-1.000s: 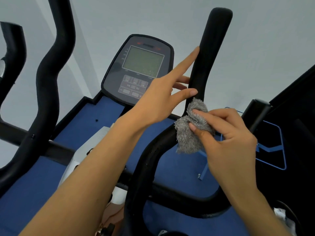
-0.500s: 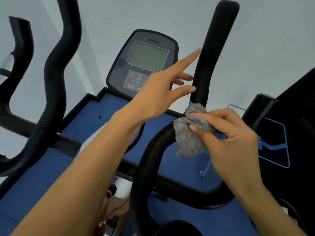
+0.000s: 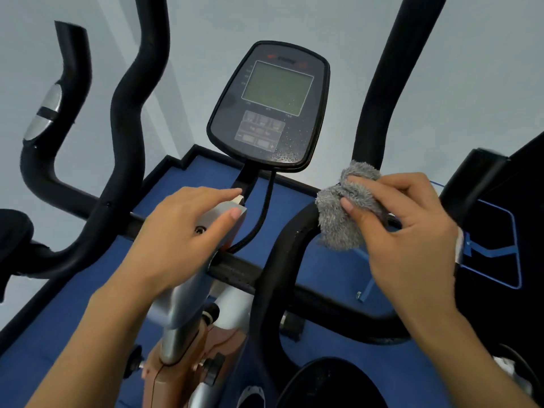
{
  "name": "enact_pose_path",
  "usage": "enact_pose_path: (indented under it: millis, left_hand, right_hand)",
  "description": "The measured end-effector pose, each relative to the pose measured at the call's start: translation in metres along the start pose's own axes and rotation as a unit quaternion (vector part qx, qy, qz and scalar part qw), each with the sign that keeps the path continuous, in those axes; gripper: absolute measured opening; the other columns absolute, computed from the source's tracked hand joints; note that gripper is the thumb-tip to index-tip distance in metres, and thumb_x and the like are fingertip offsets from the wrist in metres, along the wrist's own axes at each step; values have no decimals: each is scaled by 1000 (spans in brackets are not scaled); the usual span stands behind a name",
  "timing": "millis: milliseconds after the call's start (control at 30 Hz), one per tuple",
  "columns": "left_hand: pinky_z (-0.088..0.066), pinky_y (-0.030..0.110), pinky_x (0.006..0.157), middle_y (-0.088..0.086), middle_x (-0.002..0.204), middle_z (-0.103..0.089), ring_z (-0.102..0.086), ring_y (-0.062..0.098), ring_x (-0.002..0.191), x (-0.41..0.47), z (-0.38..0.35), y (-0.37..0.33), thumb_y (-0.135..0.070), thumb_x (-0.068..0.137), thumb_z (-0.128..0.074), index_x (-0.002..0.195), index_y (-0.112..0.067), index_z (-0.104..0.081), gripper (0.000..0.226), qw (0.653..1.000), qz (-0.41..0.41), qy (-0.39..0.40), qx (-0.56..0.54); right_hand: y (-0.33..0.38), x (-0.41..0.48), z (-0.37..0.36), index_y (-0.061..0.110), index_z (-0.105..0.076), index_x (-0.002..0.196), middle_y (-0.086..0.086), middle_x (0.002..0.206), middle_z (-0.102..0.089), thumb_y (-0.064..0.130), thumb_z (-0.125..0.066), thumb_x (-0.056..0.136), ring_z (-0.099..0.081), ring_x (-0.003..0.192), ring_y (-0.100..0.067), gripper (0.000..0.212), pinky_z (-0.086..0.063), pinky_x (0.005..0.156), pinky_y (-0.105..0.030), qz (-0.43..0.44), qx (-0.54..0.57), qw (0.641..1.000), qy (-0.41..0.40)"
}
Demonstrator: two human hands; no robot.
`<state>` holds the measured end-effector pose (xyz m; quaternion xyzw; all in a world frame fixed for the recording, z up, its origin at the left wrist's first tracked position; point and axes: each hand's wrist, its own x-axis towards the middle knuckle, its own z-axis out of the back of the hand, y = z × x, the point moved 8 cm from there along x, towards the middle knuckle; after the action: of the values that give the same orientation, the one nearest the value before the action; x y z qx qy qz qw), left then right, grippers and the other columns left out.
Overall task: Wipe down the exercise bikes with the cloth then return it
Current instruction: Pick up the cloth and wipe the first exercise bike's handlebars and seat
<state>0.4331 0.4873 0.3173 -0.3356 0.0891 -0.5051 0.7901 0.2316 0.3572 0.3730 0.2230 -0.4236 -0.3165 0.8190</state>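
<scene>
A fluffy grey cloth (image 3: 347, 213) is bunched in my right hand (image 3: 412, 228), which presses it against the black right handlebar (image 3: 379, 92) of the exercise bike, at the bend. My left hand (image 3: 179, 237) rests flat on the silver stem block (image 3: 226, 212) below the console (image 3: 273, 110), fingers spread, holding nothing. The console is a dark panel with a grey screen and buttons; small droplets speckle its lower right corner. The left handlebar (image 3: 129, 119) curves up on the left.
A black saddle (image 3: 332, 384) shows at the bottom edge. Part of another machine's black handle with a silver grip (image 3: 44, 113) stands at far left. Blue floor matting (image 3: 59, 313) lies below, and dark equipment with a blue frame (image 3: 500, 240) sits on the right. White walls are behind.
My left hand has dropped from beside the right handlebar down onto the silver stem block. The view tilted down and the console is now unobstructed. The right hand keeps the cloth on the handlebar.
</scene>
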Motion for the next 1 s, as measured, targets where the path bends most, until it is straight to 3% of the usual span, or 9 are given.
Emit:
enact_pose_path:
  millis: [300, 467, 567, 667, 833, 1000]
  left_hand:
    - [-44, 32, 97, -23, 110, -64, -55, -2, 110, 2, 1, -2, -57, 83, -42, 112, -34, -66, 44, 999, -11, 0, -50]
    - [-37, 23, 93, -17, 112, -63, -53, 5, 111, -8, 0, -12, -52, 88, -38, 115, -26, -65, 46, 997, -60, -7, 44]
    - [-35, 28, 101, -10, 124, -60, -49, 9, 120, -12, -3, -15, -52, 90, -36, 122, -24, -62, 50, 995, -67, -5, 71]
    - [-33, 31, 103, -9, 128, -57, -46, 11, 124, -22, -7, -17, -53, 90, -34, 125, -24, -59, 52, 993, -76, -6, 93]
    - [-35, 36, 102, -7, 128, -57, -46, 15, 124, -26, -7, -17, -53, 91, -33, 126, -22, -57, 53, 991, -81, -18, 108]
    - [-34, 33, 101, -15, 122, -53, -46, 12, 121, -25, -2, -15, -50, 91, -35, 124, -20, -59, 51, 992, -83, -38, 86]
  right_hand:
    - [2, -4, -9, 15, -68, 103, 5, 91, -53, 16, -68, 82, -55, 85, -17, 22, -45, 77, -18, -13, -6, 1000, 7]
    - [-1, -1, 3, 22, -66, 103, 12, 87, -52, 19, -66, 84, -53, 80, -1, 19, -46, 73, -11, -49, 31, 998, 15]
    - [-2, 4, 20, 28, -62, 99, 20, 89, -49, 21, -64, 86, -54, 80, 1, 15, -47, 73, -11, -60, 52, 997, -18]
    - [-2, 1, 8, 30, -62, 103, 16, 91, -49, 24, -64, 85, -53, 83, 2, 18, -44, 76, -10, -56, 46, 997, 11]
    - [-2, -7, -6, 26, -61, 111, 11, 93, -45, 24, -69, 80, -50, 90, -7, 32, -39, 84, -9, -31, 23, 999, -2]
    - [1, -6, -8, 22, -64, 107, 10, 89, -48, 14, -69, 81, -53, 87, -14, 28, -43, 79, -12, -9, 16, 1000, -7]
